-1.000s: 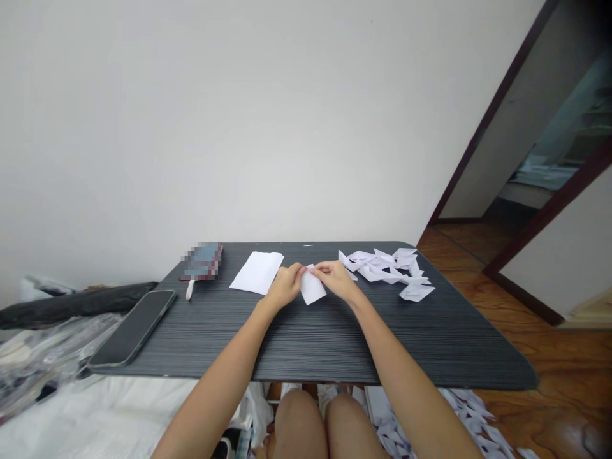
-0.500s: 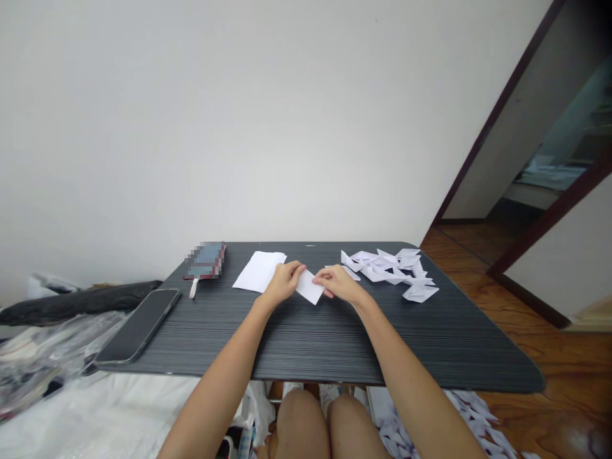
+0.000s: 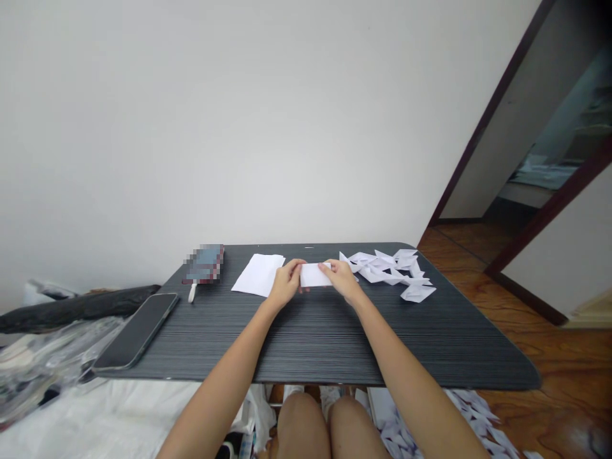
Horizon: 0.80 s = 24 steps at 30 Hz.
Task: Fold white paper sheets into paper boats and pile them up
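Observation:
Between my two hands is a small white rectangle of paper (image 3: 314,275), held level just above the dark table. My left hand (image 3: 287,282) pinches its left end, thumb on the near face and fingers behind. At the right end my right hand (image 3: 341,279) grips it, with the thumb lying across its upper part. To the left of my left hand lies a stack of white paper sheets (image 3: 258,274). Several folded white paper pieces (image 3: 382,266) are spread to the right of my right hand, some partly behind it.
A smartphone (image 3: 136,331) rests at the left edge of the black table (image 3: 315,344). Behind it is a blurred-out dark item (image 3: 204,262) with a white stick-like part (image 3: 192,292). More folded papers (image 3: 478,421) lie below the table at right. A white wall (image 3: 306,127) stands behind.
The paper has turned from a slanted position to level, its long side now running left to right. My right hand has shifted its grip to the right end.

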Available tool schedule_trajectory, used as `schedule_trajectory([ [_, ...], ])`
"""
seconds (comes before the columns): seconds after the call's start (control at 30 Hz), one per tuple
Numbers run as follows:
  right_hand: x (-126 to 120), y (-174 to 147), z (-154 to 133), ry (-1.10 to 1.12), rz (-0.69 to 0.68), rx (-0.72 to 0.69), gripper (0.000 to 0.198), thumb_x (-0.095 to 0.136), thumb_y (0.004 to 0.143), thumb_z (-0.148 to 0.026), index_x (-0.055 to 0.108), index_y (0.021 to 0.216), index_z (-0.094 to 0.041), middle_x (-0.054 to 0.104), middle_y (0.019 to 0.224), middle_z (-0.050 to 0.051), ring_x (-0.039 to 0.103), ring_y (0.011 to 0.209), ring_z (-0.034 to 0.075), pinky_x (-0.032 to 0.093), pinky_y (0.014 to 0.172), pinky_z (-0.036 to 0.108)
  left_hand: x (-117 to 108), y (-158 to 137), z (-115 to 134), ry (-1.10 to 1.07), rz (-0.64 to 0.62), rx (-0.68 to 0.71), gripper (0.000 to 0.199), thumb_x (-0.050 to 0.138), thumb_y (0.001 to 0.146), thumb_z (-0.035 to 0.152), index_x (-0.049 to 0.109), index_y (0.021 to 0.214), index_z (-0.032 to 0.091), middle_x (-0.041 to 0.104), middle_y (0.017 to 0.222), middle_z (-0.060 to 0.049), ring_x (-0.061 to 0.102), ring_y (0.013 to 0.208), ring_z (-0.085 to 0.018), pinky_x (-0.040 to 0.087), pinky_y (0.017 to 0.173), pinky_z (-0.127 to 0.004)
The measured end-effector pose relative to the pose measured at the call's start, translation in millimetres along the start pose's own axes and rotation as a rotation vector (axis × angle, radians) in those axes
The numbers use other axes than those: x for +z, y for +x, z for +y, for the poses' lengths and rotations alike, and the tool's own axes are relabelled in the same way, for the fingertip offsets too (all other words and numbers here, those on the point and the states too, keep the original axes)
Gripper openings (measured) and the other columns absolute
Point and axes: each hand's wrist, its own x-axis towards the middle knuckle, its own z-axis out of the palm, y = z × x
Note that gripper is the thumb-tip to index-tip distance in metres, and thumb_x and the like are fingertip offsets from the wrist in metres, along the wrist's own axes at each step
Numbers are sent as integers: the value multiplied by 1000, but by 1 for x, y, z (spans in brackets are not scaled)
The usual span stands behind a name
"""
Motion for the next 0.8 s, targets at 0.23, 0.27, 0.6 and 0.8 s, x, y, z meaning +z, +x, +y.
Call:
schedule_trajectory([
  [0.23,-15,3,0,4,117,9,34,53,65,-46,54,79,-15,55,56,0,47,43,9,32,34,18,1,-3,10,-52,-185,63,33,48,76,30,57,102,11,62,81,-9,60,61,-13,49,49,-23],
  [0.27,-15,2,0,7,106,12,34,52,66,-45,55,80,-15,56,57,0,47,44,9,32,35,18,1,-3,11,-54,-191,68,32,50,75,30,58,99,12,62,85,-10,60,63,-14,49,49,-23],
  [0.6,-17,2,-1,2,14,43,36,54,65,-42,59,87,-14,58,65,2,50,50,10,35,39,18,-3,-2,15,-77,-195,69,25,57,70,30,65,84,12,63,84,-9,60,67,-15,50,60,-26],
  [0.8,-17,-2,-9,8,0,-66,40,50,70,-41,49,104,-19,59,71,1,52,56,11,38,47,20,-3,0,13,-6,-51,69,24,57,69,34,66,74,12,65,76,-8,57,57,-12,49,58,-26],
])
